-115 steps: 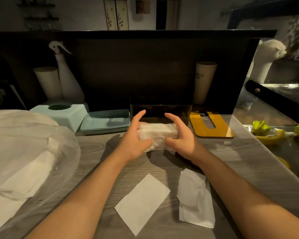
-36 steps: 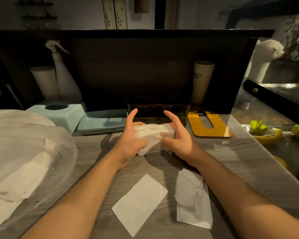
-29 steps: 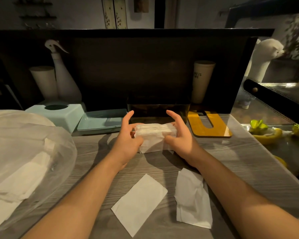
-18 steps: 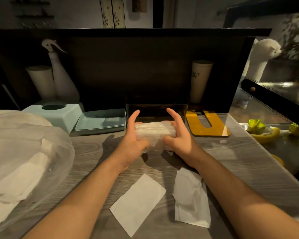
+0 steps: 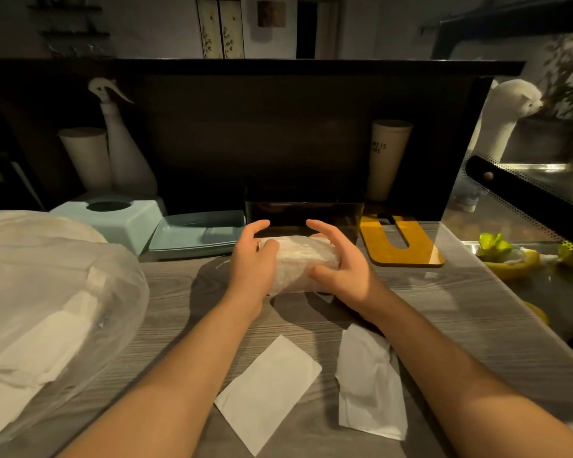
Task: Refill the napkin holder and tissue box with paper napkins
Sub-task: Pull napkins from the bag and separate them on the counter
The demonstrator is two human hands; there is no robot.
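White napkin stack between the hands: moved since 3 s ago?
No. The white napkin stack stays gripped just before the dark napkin holder, merely squeezed and rotated.

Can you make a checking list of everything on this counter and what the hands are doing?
Surface: grey wood-grain counter.
Job's things: napkin stack held in front of dark holder; blue tissue box; napkin bag.
Clutter: two loose napkins, blue tray, yellow plate, spray bottle, cup.
Hands: left hand and right hand grip the stack.
Cables: nothing seen.
Surroundings: dark back panel.
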